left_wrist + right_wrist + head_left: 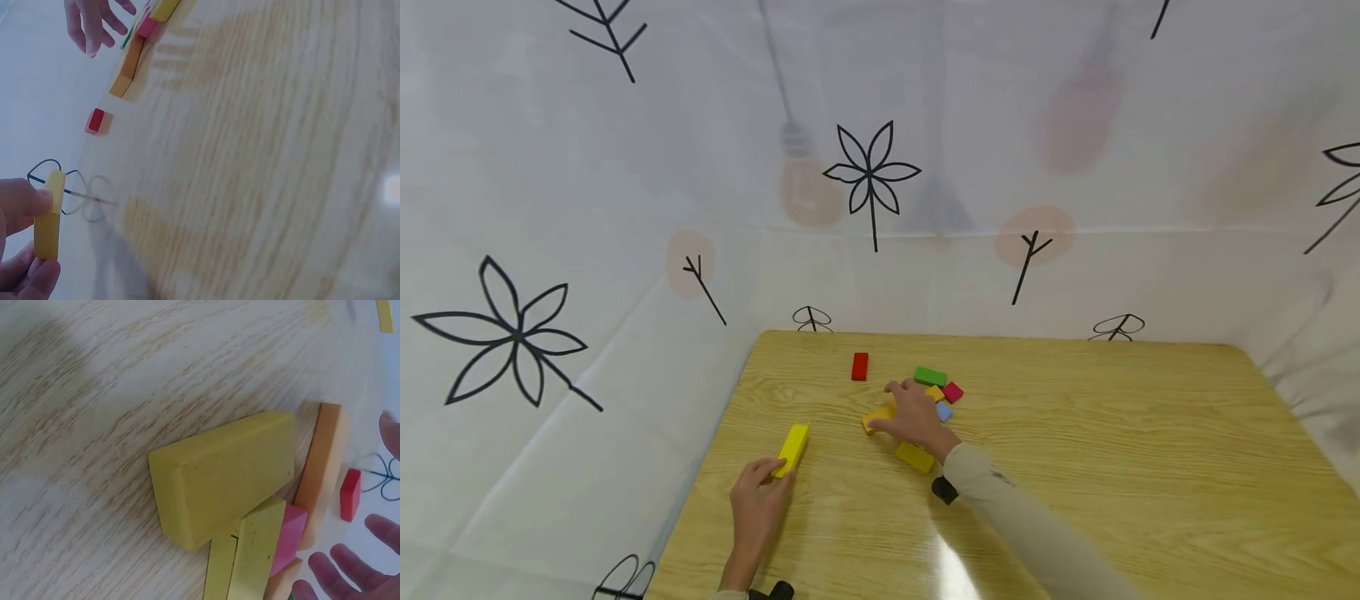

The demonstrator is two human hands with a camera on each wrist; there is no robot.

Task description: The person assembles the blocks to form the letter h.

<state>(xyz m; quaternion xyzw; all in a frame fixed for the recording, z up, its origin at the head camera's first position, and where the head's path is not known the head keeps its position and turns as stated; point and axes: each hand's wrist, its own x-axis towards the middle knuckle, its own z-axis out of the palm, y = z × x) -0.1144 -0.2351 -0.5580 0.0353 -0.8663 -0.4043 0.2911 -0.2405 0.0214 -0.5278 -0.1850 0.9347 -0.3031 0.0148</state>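
A long yellow block (pixel 793 450) is pinched between the thumb and fingers of my left hand (pixel 758 504), at the left of the table. My right hand (pixel 916 417) hovers over a group of blocks, fingers spread and apart, holding nothing that shows. Close to its thumb lies an orange block (pixel 874 419), and under the wrist a thick yellow block (pixel 231 478). In the right wrist view a narrower yellow block (pixel 256 550) and a pink block (pixel 290 534) lean close against it. The hand hides part of the group in the head view.
Behind the right hand lie a green block (pixel 931 376), a crimson block (pixel 952 392) and a light blue block (pixel 944 411). A red block (pixel 860 367) sits apart, farther back. White patterned cloth (pixel 925 275) hangs along the wooden table's (pixel 1112 467) back and sides.
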